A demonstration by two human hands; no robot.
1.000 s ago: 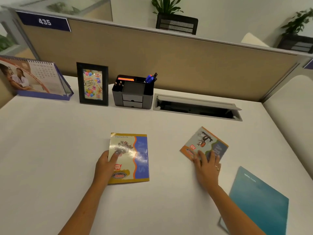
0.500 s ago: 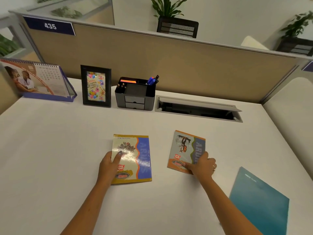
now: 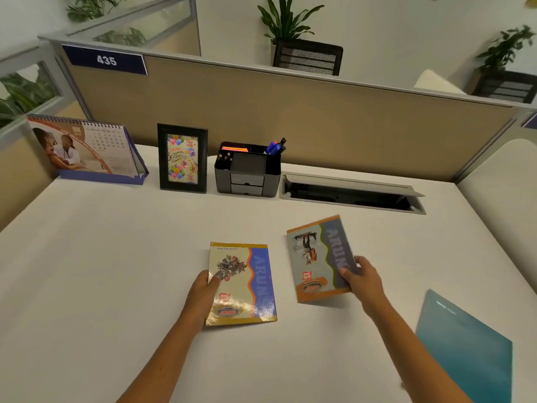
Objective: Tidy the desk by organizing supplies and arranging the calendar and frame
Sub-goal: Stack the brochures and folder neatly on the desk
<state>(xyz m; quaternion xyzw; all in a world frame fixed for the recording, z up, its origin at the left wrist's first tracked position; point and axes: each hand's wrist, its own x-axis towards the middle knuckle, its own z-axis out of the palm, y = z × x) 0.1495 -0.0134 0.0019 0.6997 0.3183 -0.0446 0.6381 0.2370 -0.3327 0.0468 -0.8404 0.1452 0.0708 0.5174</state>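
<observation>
While both forearms reach in from the near edge of the white desk (image 3: 101, 271), a teal-blue flat folder (image 3: 470, 353) lies at the near right corner, apart from everything else. Just beyond the near middle, the left hand (image 3: 203, 292) grips the left edge of a glossy yellow-bordered notebook with a blue wavy band (image 3: 244, 286); the thumb lies on the cover and the other fingers are tucked out of sight under or beside the edge. That notebook lies flat on the desk. To its right and a little farther, the right hand (image 3: 363, 279) pinches the right edge of a grey notebook with an orange border and a blue band (image 3: 318, 257), thumb on top and fingers curled behind. This notebook is tilted, and its far end seems lifted off the surface, with a shadow beneath the near edge. The two notebooks are near each other but not touching.

Along the far edge, from left to right, stand a spiral-bound desk calendar with a purple base (image 3: 87, 149), an upright black picture frame showing a birthday card with balloons (image 3: 182, 158), and a dark grey desk organizer with small drawers (image 3: 247, 175) holding pencils, an orange strip and blue pens (image 3: 276, 146). Right of the organizer, a grey metal cable tray (image 3: 351, 193) is sunk into the desk with its lid propped open. Behind all this runs a tan partition panel (image 3: 290, 117) bearing a blue plate (image 3: 106, 60) marked 435.
</observation>
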